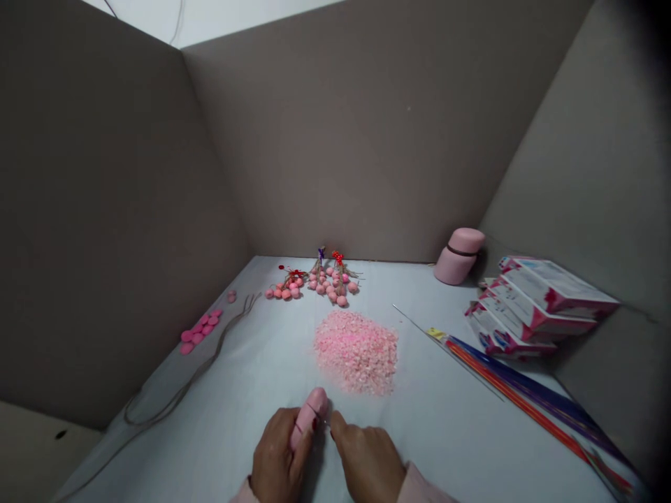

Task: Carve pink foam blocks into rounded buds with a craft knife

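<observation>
My left hand [276, 454] is wrapped round a smooth pink stick [317, 401] with a rounded end, tilted up and to the right. Dark lines, like cuts, run across the stick's side. My right hand [365, 457] is closed at the stick's right side, pinching a small, thin metal tool [326, 421]. Its tip meets the stick near the upper line; most of the tool is hidden by my fingers, so its kind is unclear. Just beyond both hands lies a heap of pink crumbs [356, 349] on the white tabletop [251, 377].
Bunches of pink balls [328, 283] tied with twine lie at the back. Pink discs [200, 332] and long twine [193, 377] are on the left. To the right are coloured strips [524, 398], a thin metal rod [412, 321], stacked boxes [535, 307] and a pink flask [459, 257]. Grey panels [356, 140] enclose the table.
</observation>
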### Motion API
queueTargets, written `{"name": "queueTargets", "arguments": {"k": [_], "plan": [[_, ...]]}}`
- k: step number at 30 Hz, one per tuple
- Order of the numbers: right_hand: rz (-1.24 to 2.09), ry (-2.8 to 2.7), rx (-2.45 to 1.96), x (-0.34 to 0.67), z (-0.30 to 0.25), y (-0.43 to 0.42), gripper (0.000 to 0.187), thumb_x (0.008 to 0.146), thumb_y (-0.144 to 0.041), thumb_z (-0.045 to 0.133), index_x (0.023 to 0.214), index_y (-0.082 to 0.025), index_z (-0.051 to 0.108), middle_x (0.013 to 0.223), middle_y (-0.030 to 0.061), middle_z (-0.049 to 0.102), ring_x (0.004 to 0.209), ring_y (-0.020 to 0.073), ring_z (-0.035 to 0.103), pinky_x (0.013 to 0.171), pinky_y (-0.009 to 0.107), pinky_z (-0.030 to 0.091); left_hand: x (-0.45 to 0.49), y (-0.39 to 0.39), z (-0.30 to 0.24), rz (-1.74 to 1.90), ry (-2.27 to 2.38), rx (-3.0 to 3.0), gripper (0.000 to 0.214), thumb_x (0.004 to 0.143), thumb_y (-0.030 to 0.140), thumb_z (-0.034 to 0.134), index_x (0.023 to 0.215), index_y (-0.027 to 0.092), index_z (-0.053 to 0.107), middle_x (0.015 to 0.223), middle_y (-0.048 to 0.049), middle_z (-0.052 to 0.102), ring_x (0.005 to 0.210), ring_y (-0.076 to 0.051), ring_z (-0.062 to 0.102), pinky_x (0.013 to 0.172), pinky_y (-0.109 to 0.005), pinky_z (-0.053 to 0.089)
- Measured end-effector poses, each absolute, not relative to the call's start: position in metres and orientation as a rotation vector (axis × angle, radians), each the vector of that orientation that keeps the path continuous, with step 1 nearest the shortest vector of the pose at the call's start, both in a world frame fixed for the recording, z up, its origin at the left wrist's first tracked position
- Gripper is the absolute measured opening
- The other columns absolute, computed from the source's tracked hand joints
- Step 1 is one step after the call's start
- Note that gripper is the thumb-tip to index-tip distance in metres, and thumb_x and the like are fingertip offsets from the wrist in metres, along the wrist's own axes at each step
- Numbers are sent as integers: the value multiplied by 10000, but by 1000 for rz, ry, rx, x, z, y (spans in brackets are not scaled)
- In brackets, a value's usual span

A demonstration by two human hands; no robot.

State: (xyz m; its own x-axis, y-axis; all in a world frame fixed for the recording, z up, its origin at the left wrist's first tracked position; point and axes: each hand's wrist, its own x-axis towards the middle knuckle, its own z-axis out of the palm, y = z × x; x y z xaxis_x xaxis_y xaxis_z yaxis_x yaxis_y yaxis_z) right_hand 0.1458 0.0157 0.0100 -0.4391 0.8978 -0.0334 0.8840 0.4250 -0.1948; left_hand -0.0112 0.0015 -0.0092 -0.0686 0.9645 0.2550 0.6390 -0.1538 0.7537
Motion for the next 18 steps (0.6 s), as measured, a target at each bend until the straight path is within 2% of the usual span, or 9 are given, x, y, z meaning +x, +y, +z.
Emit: {"name": "queueTargets", "arguments": {"k": [3, 14, 18], "plan": [[311, -2589, -1618, 147, 8, 16, 239, 830, -70, 452, 1022, -203, 505, 659, 31, 678, 608, 198, 672, 496, 223, 386, -11, 2, -9, 1103, 1731, 1802, 270, 858, 390, 443, 825, 203, 634, 699, -23, 603, 647, -179, 561, 625, -305, 409], [357, -2628, -1626, 149, 11, 16, 339, 732, -68, 524, 1042, -204, 501, 669, 17, 684, 616, 203, 672, 495, 221, 380, -11, 1, -4, 1051, 1706, 1848, 290, 870, 387, 426, 871, 190, 639, 711, -35, 608, 653, -183, 568, 626, -317, 411], [397, -2641, -1576, 151, 11, 16, 318, 738, -79, 533, 1030, -202, 509, 692, 22, 687, 627, 205, 669, 511, 228, 383, -11, 0, -3, 1059, 1694, 1858, 298, 871, 392, 425, 876, 183, 636, 719, -42, 612, 661, -185, 571, 634, -317, 416]]}}
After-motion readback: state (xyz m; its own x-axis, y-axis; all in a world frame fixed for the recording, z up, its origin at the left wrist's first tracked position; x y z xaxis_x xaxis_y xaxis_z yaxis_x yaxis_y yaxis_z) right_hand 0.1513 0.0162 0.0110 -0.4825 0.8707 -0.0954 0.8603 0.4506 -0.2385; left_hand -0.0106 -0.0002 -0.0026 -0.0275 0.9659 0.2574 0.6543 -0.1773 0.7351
